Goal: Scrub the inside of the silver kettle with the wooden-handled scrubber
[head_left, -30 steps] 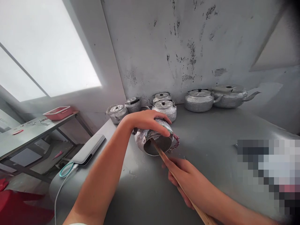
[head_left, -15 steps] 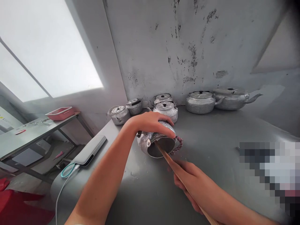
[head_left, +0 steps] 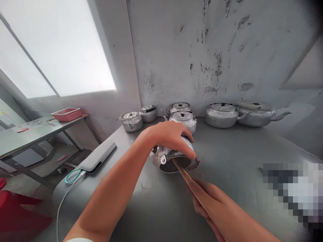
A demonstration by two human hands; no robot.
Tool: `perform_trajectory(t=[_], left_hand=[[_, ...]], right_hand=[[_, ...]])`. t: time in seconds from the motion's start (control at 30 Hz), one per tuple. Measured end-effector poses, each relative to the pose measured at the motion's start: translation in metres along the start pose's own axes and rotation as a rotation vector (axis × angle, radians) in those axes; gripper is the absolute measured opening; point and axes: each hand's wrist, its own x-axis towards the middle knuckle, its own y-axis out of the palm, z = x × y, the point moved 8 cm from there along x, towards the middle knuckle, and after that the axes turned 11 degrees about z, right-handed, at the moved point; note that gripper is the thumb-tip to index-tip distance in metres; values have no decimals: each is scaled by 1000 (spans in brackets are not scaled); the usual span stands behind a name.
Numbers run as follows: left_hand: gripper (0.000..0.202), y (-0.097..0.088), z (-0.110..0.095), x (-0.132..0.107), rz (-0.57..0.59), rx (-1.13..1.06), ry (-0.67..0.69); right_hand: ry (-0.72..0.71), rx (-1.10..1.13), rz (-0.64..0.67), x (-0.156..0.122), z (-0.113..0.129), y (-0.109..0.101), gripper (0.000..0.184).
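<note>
A small silver metal kettle (head_left: 156,160) lies tipped on the grey table, its round mouth facing me and down. My left hand (head_left: 174,136) is clasped over the kettle's upper side, thumb near the rim. A cord-wrapped handle (head_left: 195,163) shows at its right. In my right hand (head_left: 205,198) is a wooden stick (head_left: 182,170), gripped along its length. The stick's far end goes into the kettle's mouth, where its tip is hidden. Small pale crumbs are scattered on the table below the mouth.
Several metal kettles stand along the back, including a squat one (head_left: 222,116) and a long-spouted one (head_left: 256,116). A grey power bank (head_left: 98,157) with a cable lies at the left. Beyond is a side table with a pink basket (head_left: 67,115). A red stool (head_left: 22,211) stands lower left.
The view has shifted a little, so most things sit farther right. The kettle's mouth looks narrower and tilted further down. Both hands keep their holds, and the stick remains inside the mouth.
</note>
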Motion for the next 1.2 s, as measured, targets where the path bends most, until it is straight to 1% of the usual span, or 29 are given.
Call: perform_trajectory(t=[0.07,0.17,0.2,0.33,0.4,0.5,0.57,0.63,0.7,0.77,0.93,1.03,1.1,1.13,1.2], left_hand=[[65,1,0,0,14,18,0],[65,1,1,2,18,36,15],[65,1,1,3,17,38,18],[68,1,1,4,25,49,25],[68,1,-1,3,28,60,26],[68,1,-3,2,14,68,16],[68,2,-4,2,1,74,7],[68,4,-5,3,-9,84,6],[66,5,-7,3,-25,97,12],[64,6,-9,4,-44,110,14],[62,8,-16,2,-69,151,18],[59,9,-18,2,-62,158,11],[60,9,-18,1,-57,153,0],[60,9,-17,1,-55,149,-5],[62,9,-16,2,-51,143,-14]], right_hand=[[-36,16,5,0,0,1,56],[38,3,2,0,-8,1,54],[41,-9,-6,-1,-9,0,53],[-39,-89,-52,-5,-1,-9,55],[-70,-185,-79,-7,4,-15,45],[-157,-494,-125,-11,18,-22,31],[-207,-756,-150,-15,28,-21,30],[-215,-929,-164,-17,34,-19,29],[-215,-1005,-183,-19,37,-18,30],[-245,-1044,-206,-20,39,-16,32],[-410,-1158,-272,-17,32,-10,35],[-538,-1346,-318,-16,23,-1,44],[-572,-1465,-326,-17,17,5,50],[-578,-1472,-337,-19,15,6,52],[-583,-1361,-398,-25,18,2,50]])
